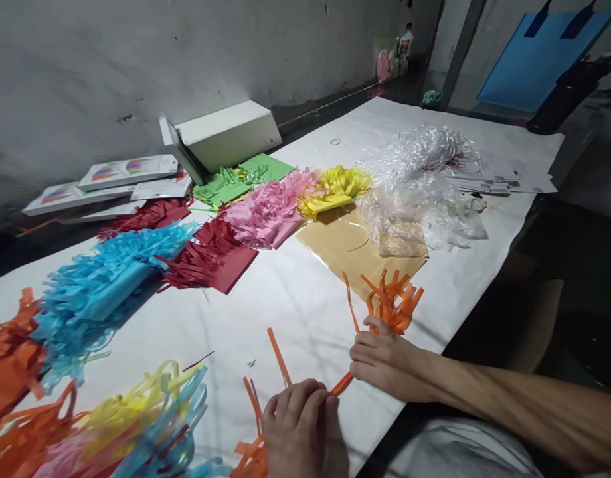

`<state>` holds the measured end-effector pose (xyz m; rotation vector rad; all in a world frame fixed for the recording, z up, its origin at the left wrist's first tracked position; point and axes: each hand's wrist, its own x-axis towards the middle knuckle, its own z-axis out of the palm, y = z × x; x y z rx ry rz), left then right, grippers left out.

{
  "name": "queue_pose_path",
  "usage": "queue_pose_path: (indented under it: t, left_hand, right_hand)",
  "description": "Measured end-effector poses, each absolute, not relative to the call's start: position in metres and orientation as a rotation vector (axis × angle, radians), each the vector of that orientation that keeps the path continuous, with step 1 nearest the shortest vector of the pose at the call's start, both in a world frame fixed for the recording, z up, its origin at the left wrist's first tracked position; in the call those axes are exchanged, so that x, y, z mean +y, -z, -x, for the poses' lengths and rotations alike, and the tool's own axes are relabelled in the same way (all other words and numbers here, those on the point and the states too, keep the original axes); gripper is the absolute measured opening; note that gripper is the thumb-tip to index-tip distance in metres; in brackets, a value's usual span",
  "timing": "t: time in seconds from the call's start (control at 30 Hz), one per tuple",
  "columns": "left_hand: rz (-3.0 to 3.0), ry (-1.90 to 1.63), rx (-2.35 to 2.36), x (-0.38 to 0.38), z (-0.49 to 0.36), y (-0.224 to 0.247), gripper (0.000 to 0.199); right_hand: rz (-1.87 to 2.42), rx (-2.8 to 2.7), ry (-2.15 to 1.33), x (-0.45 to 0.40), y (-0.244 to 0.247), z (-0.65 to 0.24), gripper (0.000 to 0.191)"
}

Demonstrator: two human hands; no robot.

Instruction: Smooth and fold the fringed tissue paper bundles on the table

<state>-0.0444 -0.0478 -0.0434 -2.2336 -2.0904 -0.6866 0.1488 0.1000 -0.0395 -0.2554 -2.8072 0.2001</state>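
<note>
A rolled strip of orange tissue paper (341,384) with fringed ends runs between my hands, low over the white table covering. My left hand (298,425) is closed around its near part, with orange fringe sticking out beside the fingers. Curled round the far part is my right hand (380,355), the thumb lying along the top. Loose orange fringe (392,302) fans out beyond that hand. A thin orange strip (278,355) lies just past my left hand.
Fringed paper bundles lie across the table: blue (119,279), dark red (210,255), pink (270,206), yellow (335,189) and green (240,179). Mixed-colour tassels (151,425) sit near left. Clear plastic (425,206) rests on brown paper (330,245). A white box (228,133) stands by the wall.
</note>
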Motion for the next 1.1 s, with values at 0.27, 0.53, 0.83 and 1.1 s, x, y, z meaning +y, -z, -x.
queue_pose_path:
  t: [0.27, 0.53, 0.83, 1.1]
  left_hand:
    - [1.941, 0.48, -2.414, -0.042, 0.029, 0.037, 0.019]
    - [2.173, 0.375, -1.937, -0.044, 0.025, 0.036, 0.031]
    - [2.244, 0.892, -2.481, -0.021, 0.035, 0.036, 0.026]
    - [1.303, 2.404, -3.433, -0.045, 0.014, 0.002, 0.04]
  right_hand:
    - [0.67, -2.81, -0.104, 0.093, 0.045, -0.145, 0.013]
    - [0.191, -2.771, -0.007, 0.098, 0.035, -0.143, 0.017]
    - [0.102, -2.716, 0.049, 0.096, 0.04, -0.133, 0.018]
    - [0.15, -2.305, -0.309, 0.08, 0.002, -0.154, 0.024]
